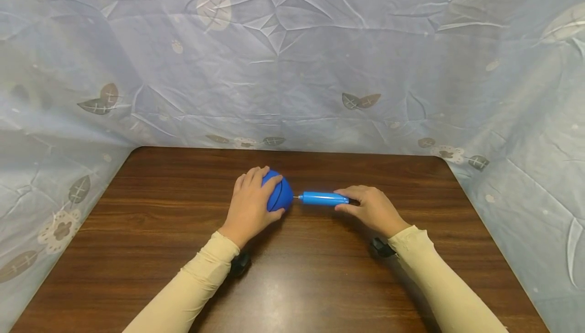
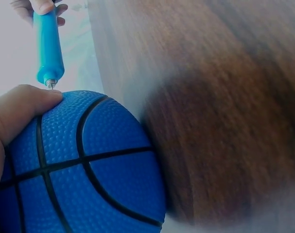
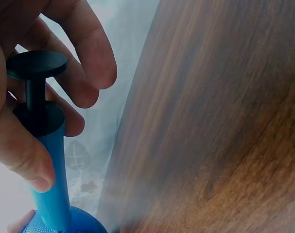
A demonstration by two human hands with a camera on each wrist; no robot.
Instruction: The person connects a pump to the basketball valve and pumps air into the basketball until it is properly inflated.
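A small blue basketball (image 2: 113,174) with black seams rests on the wooden table. My left hand (image 1: 250,202) grips it from above, thumb low on its near side. To its right, a blue hand pump (image 1: 324,199) lies level, its metal needle (image 1: 297,197) meeting the ball's right side. How deep the needle sits cannot be seen. My right hand (image 1: 371,207) holds the pump's rear end between thumb and fingers. In the right wrist view the black plunger handle (image 3: 37,64) stands a little out of the barrel, beside the curled fingers.
The dark wood-grain table (image 1: 292,282) has rounded far corners. A pale patterned cloth (image 1: 283,69) hangs behind it and along both sides. Dark wrist straps (image 1: 383,247) show under the cream sleeves (image 1: 439,277).
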